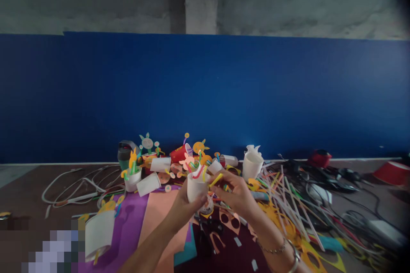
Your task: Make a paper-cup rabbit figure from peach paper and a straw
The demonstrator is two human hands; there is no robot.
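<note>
A white paper cup (196, 187) stands upright in my left hand (192, 205), whose fingers wrap round its side. Bent straws and paper cut-outs, among them a pink flower-like shape (189, 161), stick out above its rim. Just right of the cup, my right hand (235, 190) pinches a short yellow straw piece (216, 180) near the rim. Beneath both hands lie scissors (209, 227) with dark handles, partly hidden, and a cut pink paper sheet (229, 219).
Decorated cups, such as a red cup (181, 152), crowd the back. A large white cup (253, 163) stands behind my right hand. Loose straws (293, 198) and cables (361, 209) spread rightward. Purple paper (130, 222) and a tipped white cup (100, 232) lie left.
</note>
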